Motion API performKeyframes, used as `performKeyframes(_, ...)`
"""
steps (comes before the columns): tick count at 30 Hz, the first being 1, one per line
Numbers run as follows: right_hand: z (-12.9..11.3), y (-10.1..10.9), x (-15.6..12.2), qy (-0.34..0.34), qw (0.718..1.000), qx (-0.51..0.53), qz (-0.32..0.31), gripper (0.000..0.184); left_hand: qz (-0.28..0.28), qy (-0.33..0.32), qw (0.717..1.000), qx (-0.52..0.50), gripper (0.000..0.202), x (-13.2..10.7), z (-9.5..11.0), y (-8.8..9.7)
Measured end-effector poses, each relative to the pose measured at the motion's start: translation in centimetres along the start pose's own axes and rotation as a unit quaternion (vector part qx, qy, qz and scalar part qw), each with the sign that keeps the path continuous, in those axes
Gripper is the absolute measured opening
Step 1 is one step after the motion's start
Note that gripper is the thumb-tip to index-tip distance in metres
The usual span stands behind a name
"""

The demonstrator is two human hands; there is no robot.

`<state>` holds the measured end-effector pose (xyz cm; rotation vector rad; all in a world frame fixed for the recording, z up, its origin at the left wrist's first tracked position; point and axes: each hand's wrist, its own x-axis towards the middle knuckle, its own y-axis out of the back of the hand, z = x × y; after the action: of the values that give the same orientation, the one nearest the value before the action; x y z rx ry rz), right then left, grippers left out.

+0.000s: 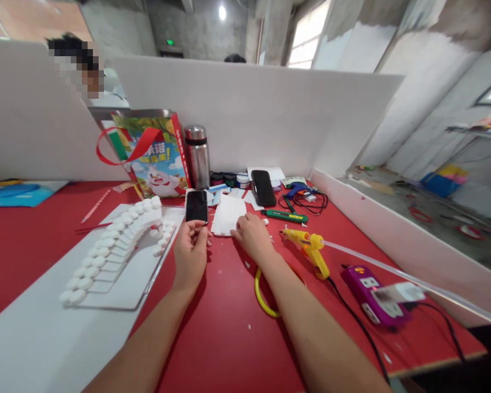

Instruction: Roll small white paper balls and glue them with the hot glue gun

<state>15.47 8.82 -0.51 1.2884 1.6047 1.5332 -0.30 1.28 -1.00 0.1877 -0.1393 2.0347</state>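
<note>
White paper on a smooth red counter

Well left of the paper (229,213) on the counter (221,338), a curved white staircase (125,248) of thin, matte steps is edged with puffy, rounded white balls (92,272). Behind and left of the paper stand a glossy printed bag (159,158) with flat red handles and a shiny steel bottle (198,161). Just left of it lies a flat black phone (197,205). The left hand (191,252) is at the phone's near edge, fingers loosely curled, thumb close to them; whether they pinch anything, I cannot tell. The right hand (252,233) rests on the paper's right side, fingers bent and close together; whether they pinch a sheet, I cannot tell. Right of the paper are a slim green knife (286,216), a yellow plastic glue gun (311,248) with a long translucent stick (368,259), and, farther out, a purple power strip (370,295).
</note>
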Motion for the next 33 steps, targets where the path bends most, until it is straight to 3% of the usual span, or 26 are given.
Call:
performKeyframes(11,0.4,-0.7,0.0,-0.003,0.993,0.113,0.034,0.016,0.004,0.007,1.000,-0.002,0.024,0.2,-0.1,-0.2)
performKeyframes(17,2.0,0.1,0.1,-0.050,0.949,0.288,0.122,0.008,0.006,0.002,1.000,0.000,0.024,0.3,-0.1,0.0)
performKeyframes(21,2.8,1.1,0.1,-0.066,0.879,0.436,0.183,0.012,0.009,-0.001,1.000,-0.001,0.027,0.5,-0.5,-0.1)
performKeyframes(25,2.5,3.2,-0.6,-0.070,0.799,0.567,0.187,0.020,0.009,0.011,0.999,-0.052,0.039,0.8,-0.9,-0.1)
performKeyframes(26,2.2,3.8,-0.9,-0.073,0.764,0.618,0.171,0.021,0.002,0.017,0.997,-0.075,0.043,0.9,-0.9,-0.1)
performKeyframes(28,1.7,4.6,-1.4,-0.086,0.647,0.750,0.109,0.022,-0.009,0.035,0.990,-0.135,0.050,1.1,-0.7,-0.2)
performKeyframes(30,1.3,5.0,-1.8,-0.095,0.560,0.822,0.038,0.025,-0.022,0.060,0.976,-0.210,0.058,1.4,-0.3,-0.2)
performKeyframes(31,1.1,5.0,-1.9,-0.097,0.547,0.832,0.002,0.027,-0.036,0.077,0.966,-0.245,0.059,1.5,0.0,-0.2)
performKeyframes(33,1.0,4.8,-2.1,-0.101,0.553,0.823,-0.074,0.030,-0.072,0.112,0.949,-0.286,0.054,1.7,0.4,-0.1)
